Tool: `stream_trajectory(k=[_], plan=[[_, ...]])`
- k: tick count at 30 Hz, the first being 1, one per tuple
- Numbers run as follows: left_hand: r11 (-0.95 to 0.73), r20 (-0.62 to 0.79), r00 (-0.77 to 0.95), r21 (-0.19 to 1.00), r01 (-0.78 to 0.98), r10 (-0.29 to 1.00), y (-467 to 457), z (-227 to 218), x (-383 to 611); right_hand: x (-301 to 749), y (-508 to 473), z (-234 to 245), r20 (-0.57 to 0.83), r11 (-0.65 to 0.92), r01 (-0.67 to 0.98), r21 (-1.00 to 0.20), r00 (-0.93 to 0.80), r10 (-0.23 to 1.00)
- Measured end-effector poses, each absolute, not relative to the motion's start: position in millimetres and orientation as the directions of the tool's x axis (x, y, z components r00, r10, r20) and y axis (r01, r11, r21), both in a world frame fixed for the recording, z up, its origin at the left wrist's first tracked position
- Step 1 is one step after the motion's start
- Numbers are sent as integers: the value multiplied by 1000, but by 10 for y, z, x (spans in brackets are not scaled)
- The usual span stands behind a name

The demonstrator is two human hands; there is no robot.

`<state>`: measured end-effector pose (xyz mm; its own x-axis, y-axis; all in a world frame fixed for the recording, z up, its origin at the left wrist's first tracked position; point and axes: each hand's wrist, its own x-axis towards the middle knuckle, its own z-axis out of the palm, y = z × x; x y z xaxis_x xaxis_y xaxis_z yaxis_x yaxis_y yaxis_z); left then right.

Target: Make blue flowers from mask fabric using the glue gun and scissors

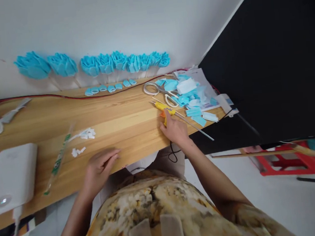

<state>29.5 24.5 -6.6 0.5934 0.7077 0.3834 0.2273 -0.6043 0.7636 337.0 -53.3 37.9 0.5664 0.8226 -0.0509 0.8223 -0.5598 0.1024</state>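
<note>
Head view: your left hand [97, 171] rests at the table [131, 135]'s near edge — thumb just apart from the fingers. Your right hand [175, 129] clamps its fingers on the glue gun [161, 107], beside the scissors [162, 90] and scraps [190, 95] — flowers [120, 60] line the wall [95, 20].

Your left hand [99, 170] could slide over the bare middle of the surface [127, 122]; the glue gun [160, 107] and scissors [162, 90] block the right, the white box [14, 172] the left.

The left hand [98, 171] is at the table's [128, 130] front edge. The right hand [176, 131] grips a yellow glue gun [160, 107]. Blue flowers [119, 60] line the back edge.
</note>
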Motion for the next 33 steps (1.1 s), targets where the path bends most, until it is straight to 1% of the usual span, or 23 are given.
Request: stream_trajectory(k=[2,4,7,10,13,16,18,21,25,27,28,31,33], plan=[[-622,395,596,747,235,699,249,-68,284,3371,-585,364,-37,-577,812,82,581,813],[-635,398,605,734,241,690,252,-65,283,3374,-685,357,2,-599,800,37,599,800],[-638,379,621,725,261,686,260,-51,286,3436,-913,378,124,-651,757,-57,652,748],[-638,368,632,721,270,682,269,-31,292,3633,-1189,476,270,-734,666,-130,736,621],[-645,379,627,716,268,680,272,-16,300,3942,-1441,660,381,-832,530,-163,812,443],[-642,369,629,713,281,684,265,-14,305,4213,-1613,851,425,-885,417,-208,853,303],[-643,370,630,714,278,683,256,-20,308,4300,-1671,923,435,-897,389,-210,859,270],[-631,361,624,722,283,693,242,-32,316,4272,-1686,890,433,-888,418,-191,848,306],[-624,354,625,728,282,695,238,-29,325,4047,-1614,612,367,-863,468,-192,849,379],[-633,362,633,725,271,685,246,-14,330,3904,-1539,441,322,-830,525,-191,832,452],[-636,361,639,723,269,680,251,-5,333,3833,-1489,366,298,-800,571,-185,808,508],[-641,352,653,717,272,671,267,29,348,3647,-1285,221,219,-731,672,-120,736,641],[-640,344,657,717,276,670,275,50,363,3559,-1125,195,161,-687,723,-69,688,708]])
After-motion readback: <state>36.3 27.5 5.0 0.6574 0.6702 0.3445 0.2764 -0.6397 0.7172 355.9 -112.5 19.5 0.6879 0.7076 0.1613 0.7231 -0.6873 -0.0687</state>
